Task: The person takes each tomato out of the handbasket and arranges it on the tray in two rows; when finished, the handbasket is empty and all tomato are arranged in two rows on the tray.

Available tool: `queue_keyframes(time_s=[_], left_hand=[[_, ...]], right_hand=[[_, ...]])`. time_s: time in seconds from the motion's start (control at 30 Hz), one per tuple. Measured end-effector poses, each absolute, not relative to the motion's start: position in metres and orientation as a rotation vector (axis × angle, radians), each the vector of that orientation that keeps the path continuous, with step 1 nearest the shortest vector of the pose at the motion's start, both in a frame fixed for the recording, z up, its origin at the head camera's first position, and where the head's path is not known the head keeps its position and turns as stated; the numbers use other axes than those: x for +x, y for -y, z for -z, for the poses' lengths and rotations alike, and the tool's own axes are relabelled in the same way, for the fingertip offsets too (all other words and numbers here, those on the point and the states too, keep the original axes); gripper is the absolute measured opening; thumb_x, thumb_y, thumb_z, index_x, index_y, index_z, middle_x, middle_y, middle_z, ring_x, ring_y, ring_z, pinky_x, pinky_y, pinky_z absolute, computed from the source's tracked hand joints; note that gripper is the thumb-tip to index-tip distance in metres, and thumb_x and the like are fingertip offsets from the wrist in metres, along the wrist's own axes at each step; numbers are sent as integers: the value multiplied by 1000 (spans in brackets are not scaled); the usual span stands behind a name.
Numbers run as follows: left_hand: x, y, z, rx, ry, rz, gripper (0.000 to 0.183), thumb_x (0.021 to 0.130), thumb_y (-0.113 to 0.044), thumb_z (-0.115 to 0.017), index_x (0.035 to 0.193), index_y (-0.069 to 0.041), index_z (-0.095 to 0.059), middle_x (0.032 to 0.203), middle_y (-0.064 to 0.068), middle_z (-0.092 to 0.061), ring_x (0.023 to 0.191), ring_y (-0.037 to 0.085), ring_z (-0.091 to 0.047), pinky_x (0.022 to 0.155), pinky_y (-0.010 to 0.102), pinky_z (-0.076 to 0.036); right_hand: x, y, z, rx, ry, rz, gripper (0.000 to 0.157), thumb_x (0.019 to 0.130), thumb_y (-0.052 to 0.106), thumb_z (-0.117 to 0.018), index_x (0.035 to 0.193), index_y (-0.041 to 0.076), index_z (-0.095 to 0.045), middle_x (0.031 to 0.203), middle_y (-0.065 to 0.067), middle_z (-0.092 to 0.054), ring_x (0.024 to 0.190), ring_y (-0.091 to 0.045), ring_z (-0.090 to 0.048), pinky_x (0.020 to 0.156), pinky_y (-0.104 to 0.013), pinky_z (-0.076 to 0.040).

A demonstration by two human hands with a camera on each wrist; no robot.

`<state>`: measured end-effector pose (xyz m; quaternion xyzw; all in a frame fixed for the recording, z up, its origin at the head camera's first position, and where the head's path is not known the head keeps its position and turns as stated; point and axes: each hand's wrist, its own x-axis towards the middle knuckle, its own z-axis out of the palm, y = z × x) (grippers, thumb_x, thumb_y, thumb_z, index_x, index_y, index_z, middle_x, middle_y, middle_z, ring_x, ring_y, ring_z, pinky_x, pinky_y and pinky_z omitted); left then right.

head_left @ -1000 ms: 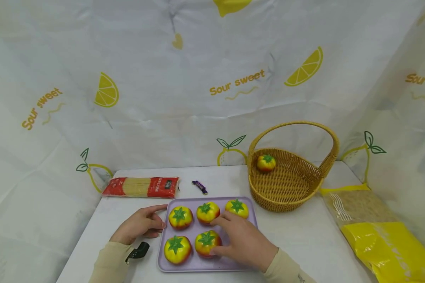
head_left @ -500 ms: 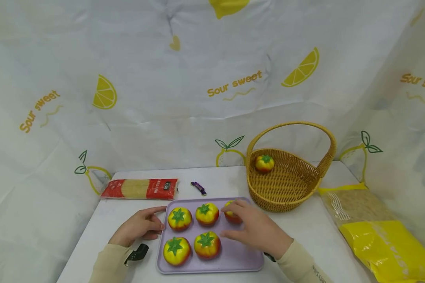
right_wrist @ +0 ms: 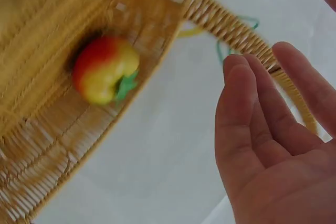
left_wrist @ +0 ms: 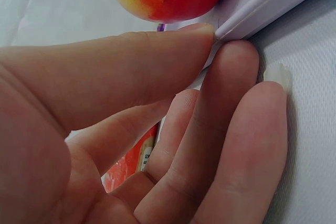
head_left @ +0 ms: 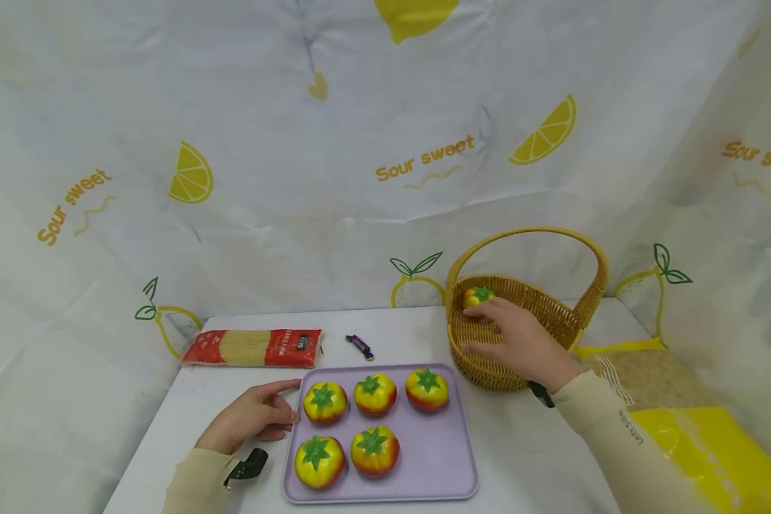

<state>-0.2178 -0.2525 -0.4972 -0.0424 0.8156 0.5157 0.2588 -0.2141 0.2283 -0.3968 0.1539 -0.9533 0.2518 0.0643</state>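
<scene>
My left hand (head_left: 250, 417) rests at the left edge of a lilac tray (head_left: 433, 460); in the left wrist view, its thumb and fingertips touch the tray's outer wall with relaxed fingers. Several yellow-and-red tomato-like fruits (head_left: 375, 451) with green star-shaped leaves sit on the tray in two rows, the front right spot bare. Over the wicker basket (head_left: 485, 371) reaches my right hand (head_left: 520, 346), fingers loosely spread and nothing between them. One similar fruit (right_wrist: 105, 72) lies inside the basket against its wall, apart from the hand in the right wrist view and partly covered by it in the head view.
A red packet of noodles (head_left: 253, 348) lies at the back left, and a small purple wrapped candy (head_left: 360, 347) behind the tray. A yellow pasta bag (head_left: 700, 428) lies on the right, partly behind my sleeve. The basket's tall handle (head_left: 540, 230) arches above it.
My right hand has left the front middle fruit, passed over the back right one, and moved right and away to the basket without any fruit. The left hand has stayed at the tray.
</scene>
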Motion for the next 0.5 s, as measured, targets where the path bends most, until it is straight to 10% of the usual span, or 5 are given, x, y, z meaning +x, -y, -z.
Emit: queue_keyframes(time_s=[0.5], left_hand=[[-217,253,496,-106,-2187,-1407,71,94,-11,-81,159,-12,-54,100,10,-66,82,21,-68,78,33,-67]], right_hand=[[-287,-283,410,285,3064,-876,71,96,40,-83,153,6,-57,152,-23,-60,138,-45,-58,114,-65,-50]])
